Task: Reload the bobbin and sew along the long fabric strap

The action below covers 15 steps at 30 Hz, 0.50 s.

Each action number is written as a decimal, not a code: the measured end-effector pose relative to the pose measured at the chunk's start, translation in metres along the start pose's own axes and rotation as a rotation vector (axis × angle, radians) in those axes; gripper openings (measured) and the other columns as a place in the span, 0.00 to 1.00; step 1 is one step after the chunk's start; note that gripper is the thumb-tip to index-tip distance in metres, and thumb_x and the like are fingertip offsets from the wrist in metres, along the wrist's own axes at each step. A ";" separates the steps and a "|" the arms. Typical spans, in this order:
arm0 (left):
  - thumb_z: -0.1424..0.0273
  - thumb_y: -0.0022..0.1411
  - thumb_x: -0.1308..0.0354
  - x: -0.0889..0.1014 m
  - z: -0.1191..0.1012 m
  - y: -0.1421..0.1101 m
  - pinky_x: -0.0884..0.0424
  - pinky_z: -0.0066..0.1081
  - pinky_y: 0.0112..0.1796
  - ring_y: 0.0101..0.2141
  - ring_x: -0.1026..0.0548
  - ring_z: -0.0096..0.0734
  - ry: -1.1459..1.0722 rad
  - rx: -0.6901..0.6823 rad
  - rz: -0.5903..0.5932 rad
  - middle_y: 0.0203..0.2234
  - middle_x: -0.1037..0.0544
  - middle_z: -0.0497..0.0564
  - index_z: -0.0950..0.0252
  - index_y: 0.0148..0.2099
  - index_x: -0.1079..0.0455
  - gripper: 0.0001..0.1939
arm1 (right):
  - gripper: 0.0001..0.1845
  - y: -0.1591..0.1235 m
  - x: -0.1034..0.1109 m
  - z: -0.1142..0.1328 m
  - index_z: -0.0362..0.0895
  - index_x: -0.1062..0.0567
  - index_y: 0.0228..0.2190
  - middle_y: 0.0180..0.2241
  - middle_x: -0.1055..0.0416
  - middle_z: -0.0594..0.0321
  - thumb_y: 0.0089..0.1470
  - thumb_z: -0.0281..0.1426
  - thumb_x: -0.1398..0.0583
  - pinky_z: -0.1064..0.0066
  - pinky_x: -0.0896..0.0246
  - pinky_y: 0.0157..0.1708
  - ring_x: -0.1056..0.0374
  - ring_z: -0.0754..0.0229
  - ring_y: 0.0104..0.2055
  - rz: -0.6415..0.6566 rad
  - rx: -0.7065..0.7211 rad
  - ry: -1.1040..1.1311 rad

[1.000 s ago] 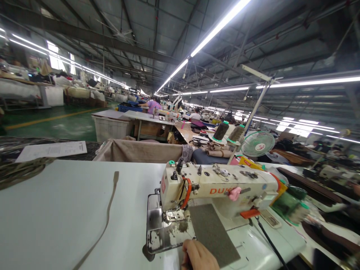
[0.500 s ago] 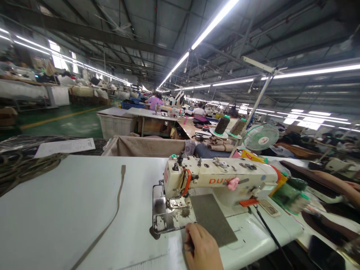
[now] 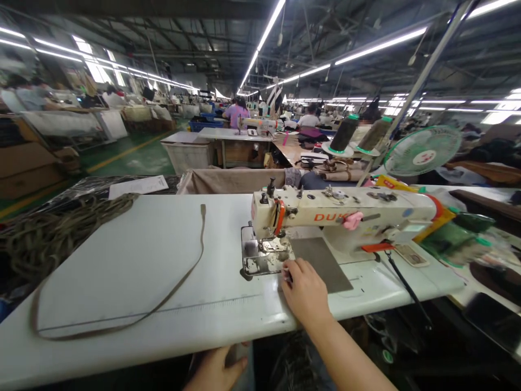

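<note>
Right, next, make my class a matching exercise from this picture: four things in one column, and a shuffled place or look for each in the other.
Column one
1. right hand
2. left hand
3. thin strap
4. fan

Column two
A. curving across the table, left of the sewing machine
B. round, with a green rim
C. low in the picture, by the table's front edge
D. beside the metal plate under the needle area

Pairs: 1-D, 2-C, 3-A, 4-B
</note>
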<state>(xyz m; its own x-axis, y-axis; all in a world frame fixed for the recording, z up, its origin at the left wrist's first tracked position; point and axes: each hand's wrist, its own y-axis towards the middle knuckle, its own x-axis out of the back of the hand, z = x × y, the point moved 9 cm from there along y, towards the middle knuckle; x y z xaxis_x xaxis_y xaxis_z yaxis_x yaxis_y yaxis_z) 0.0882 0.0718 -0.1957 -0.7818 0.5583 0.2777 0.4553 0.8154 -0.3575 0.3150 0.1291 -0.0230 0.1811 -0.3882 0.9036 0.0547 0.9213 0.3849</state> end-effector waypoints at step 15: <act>0.65 0.56 0.36 0.094 -0.135 0.049 0.30 0.36 0.46 0.41 0.23 0.39 -0.412 -0.210 -0.346 0.35 0.21 0.51 0.63 0.41 0.27 0.11 | 0.14 0.063 -0.030 0.013 0.49 0.21 0.52 0.49 0.24 0.55 0.67 0.32 0.40 0.69 0.36 0.46 0.26 0.55 0.48 0.180 -0.082 0.008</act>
<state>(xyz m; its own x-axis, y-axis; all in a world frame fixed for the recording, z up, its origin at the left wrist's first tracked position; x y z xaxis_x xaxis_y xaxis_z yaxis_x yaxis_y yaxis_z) 0.0945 0.1847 -0.0670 -0.9824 0.1828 -0.0381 0.1859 0.9762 -0.1112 0.3002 0.1983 -0.0238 0.2028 -0.2172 0.9548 0.1005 0.9746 0.2003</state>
